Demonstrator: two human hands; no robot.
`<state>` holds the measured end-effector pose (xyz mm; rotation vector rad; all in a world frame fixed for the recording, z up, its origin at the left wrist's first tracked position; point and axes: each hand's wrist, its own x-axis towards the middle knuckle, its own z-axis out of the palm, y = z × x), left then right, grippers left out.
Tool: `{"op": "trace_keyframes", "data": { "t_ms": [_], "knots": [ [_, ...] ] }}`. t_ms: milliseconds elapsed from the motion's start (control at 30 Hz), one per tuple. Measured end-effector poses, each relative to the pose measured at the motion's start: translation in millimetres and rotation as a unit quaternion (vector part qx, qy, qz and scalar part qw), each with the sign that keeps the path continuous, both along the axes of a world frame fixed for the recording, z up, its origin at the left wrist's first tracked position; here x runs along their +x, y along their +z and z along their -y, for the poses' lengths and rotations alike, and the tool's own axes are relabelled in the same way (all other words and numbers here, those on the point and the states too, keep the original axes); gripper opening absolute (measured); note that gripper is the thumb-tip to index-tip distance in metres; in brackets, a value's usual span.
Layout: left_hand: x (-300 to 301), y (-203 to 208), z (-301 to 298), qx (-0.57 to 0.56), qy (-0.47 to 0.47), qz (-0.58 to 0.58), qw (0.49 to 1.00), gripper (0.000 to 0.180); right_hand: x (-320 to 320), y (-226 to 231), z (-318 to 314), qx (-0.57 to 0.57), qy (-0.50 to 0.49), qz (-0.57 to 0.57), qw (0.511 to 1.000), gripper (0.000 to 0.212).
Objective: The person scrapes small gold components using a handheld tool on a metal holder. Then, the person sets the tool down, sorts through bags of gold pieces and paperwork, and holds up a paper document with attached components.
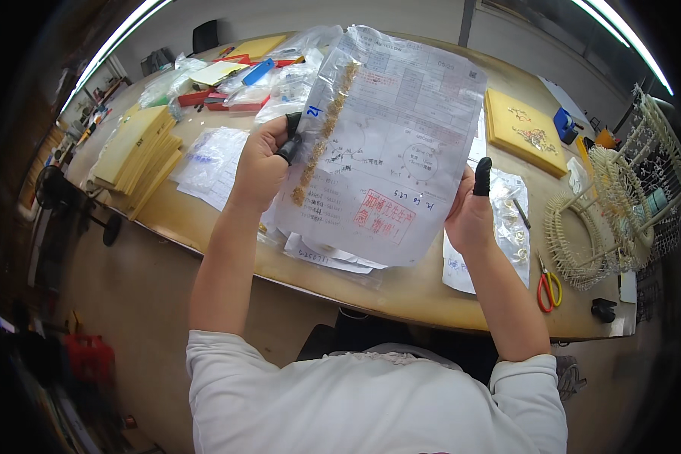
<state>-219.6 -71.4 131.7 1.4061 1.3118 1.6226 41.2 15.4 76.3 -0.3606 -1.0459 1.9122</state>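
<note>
Up in front of me, above the table, I hold a clear plastic bag with a printed sheet (pixel 378 151) in it. A strip of small gold-coloured pieces (pixel 327 132) lies along its left side. My left hand (pixel 268 163) grips the bag's left edge, with black covers on the thumb and a finger. At the lower right edge my right hand (pixel 469 212) pinches it, a black cover on the thumb; its other fingers are hidden behind the sheet. Beyond my right hand, another bag with ring-shaped pieces (pixel 513 219) lies on papers.
Red-and-yellow scissors (pixel 549 290) lie at the table's right, near spiky round racks (pixel 575 240). Yellow boards (pixel 526 130) with small pieces on top lie at the far right. More yellow boards (pixel 138 151) are stacked at left. Plastic bags (pixel 295 87) and red trays (pixel 247 106) crowd the back.
</note>
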Motion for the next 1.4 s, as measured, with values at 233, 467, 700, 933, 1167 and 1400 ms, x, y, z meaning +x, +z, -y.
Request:
{"op": "trace_keyframes", "data": {
  "t_ms": [233,467,700,933,1167,1400],
  "knots": [
    [30.0,-20.1,-15.3,-0.019,-0.028,0.049,0.998,0.048,34.1,-11.8,5.9,0.028,-0.1,0.121,0.987,0.023],
    [33.6,-33.7,-22.8,-0.025,-0.044,0.069,0.996,0.04,43.6,-36.5,-4.5,0.096,-0.131,0.14,0.977,0.024],
    [38.9,-35.2,-23.3,-0.046,-0.055,0.087,0.994,0.039,45.1,-41.7,-7.4,0.104,-0.137,0.139,0.975,0.022],
    [41.4,-43.3,-22.6,-0.061,-0.049,0.119,0.99,0.042,48.1,-46.1,-10.2,0.098,-0.155,0.156,0.971,0.02],
    [46.7,-50.9,-19.1,-0.08,-0.029,0.141,0.986,0.041,52.9,-55.1,-13.6,0.095,-0.155,0.148,0.972,0.019],
    [48.5,-61.8,-14.5,-0.064,-0.034,0.174,0.982,0.036,53.1,-53.2,-10.8,0.077,-0.16,0.144,0.974,0.018]
  ]
}}
